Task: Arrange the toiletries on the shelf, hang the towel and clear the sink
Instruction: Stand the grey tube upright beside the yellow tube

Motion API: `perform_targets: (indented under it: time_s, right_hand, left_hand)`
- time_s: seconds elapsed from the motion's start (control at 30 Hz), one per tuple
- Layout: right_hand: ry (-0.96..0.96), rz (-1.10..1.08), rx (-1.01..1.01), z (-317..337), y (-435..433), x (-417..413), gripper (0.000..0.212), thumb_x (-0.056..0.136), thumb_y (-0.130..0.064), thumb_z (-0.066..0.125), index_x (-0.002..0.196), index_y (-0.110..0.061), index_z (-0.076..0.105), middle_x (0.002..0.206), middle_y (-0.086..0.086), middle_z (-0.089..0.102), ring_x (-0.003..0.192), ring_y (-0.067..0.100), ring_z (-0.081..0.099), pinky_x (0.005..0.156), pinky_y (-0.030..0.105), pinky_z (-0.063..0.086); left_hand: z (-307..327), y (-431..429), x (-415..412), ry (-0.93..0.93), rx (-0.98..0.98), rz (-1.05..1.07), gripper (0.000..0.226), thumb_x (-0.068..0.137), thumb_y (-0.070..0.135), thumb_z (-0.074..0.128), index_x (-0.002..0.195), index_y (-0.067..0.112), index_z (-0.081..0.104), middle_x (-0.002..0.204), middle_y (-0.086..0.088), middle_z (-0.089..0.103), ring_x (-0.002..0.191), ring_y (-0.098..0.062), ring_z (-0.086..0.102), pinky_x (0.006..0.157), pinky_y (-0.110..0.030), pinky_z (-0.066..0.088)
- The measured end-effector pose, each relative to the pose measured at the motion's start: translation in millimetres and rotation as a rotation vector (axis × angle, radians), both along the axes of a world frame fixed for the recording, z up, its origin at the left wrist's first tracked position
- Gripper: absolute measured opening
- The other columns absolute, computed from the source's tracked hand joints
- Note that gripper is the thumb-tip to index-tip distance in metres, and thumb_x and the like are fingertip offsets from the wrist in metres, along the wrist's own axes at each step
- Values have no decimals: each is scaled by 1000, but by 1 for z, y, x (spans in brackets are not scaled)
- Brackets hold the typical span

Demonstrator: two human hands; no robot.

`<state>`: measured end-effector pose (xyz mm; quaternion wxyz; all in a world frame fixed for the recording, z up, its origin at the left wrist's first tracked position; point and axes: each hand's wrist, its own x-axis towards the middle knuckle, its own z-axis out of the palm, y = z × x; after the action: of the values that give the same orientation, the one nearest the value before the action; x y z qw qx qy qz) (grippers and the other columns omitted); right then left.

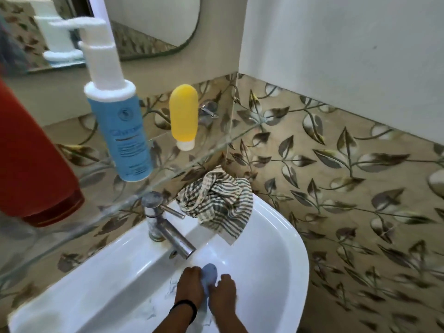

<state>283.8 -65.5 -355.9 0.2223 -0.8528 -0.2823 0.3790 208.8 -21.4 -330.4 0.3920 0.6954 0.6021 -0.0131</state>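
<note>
Both hands are down in the white sink (283,248) around a small blue-grey object (209,275). My left hand (191,288), with a black band on the wrist, grips its left side. My right hand (223,296) holds its right side. A crumpled striped towel (216,203) lies on the sink's back right corner, hanging over the rim. On the glass shelf (101,212) above stand a blue pump bottle (122,138) with a white pump, a yellow tube (183,115) on its white cap, and a red bottle (31,164) at the left.
A chrome tap (165,227) stands at the back of the sink, its spout just above my hands. A mirror (144,25) hangs above the shelf. Leaf-patterned tiles (336,176) cover the walls. A chrome fitting (209,109) is on the wall behind the yellow tube.
</note>
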Motion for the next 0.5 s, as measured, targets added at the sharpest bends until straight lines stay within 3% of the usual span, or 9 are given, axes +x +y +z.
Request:
perform_targets:
  time_s: [0.1, 0.17, 0.27, 0.37, 0.43, 0.5]
  right_hand:
    - [72, -4, -17, -1, 4, 0, 19, 87, -33, 56, 86, -16, 47, 112, 12, 66, 106, 27, 62, 83, 29, 46]
    - [89, -18, 12, 0, 5, 0, 25, 87, -40, 55, 84, -15, 54, 107, 11, 68, 101, 26, 63, 80, 29, 46]
    - [69, 2, 15, 9, 6, 3, 47, 90, -49, 44, 95, -9, 67, 102, 8, 71, 99, 24, 64, 80, 27, 46]
    - [116, -30, 38, 25, 4, 8, 42, 90, -48, 48, 94, -10, 67, 97, 4, 71, 94, 19, 64, 76, 22, 45]
    - [139, -52, 79, 37, 0, 12, 32, 89, -42, 53, 81, -14, 67, 79, -4, 69, 74, 9, 62, 59, 12, 40]
    - [165, -71, 128, 45, -4, 18, 25, 84, -37, 56, 68, -20, 64, 62, -10, 62, 61, 4, 57, 49, 8, 38]
  left_hand:
    - [-13, -2, 6, 2, 38, 105, 38, 90, 18, 44, 54, 23, 31, 83, -9, 62, 95, -28, 62, 69, -28, 37]
    - [-14, -4, 7, -35, 27, 172, 37, 89, 12, 49, 54, 19, 42, 79, -9, 62, 82, -26, 62, 63, -26, 36]
    - [-4, -9, 9, -129, 8, 220, 28, 90, 16, 52, 63, 17, 56, 76, -8, 66, 72, -18, 56, 63, -25, 39]
    - [13, -18, 15, -257, 6, 273, 30, 92, 24, 54, 63, 18, 61, 68, -1, 65, 67, -9, 56, 59, -23, 41]
    - [24, -25, 18, -359, 20, 311, 21, 92, 16, 55, 76, 15, 67, 79, -1, 64, 78, -9, 56, 68, -26, 44]
    - [31, -29, 17, -444, 44, 369, 17, 90, 5, 56, 103, 7, 67, 102, -6, 62, 92, -15, 57, 79, -25, 44]
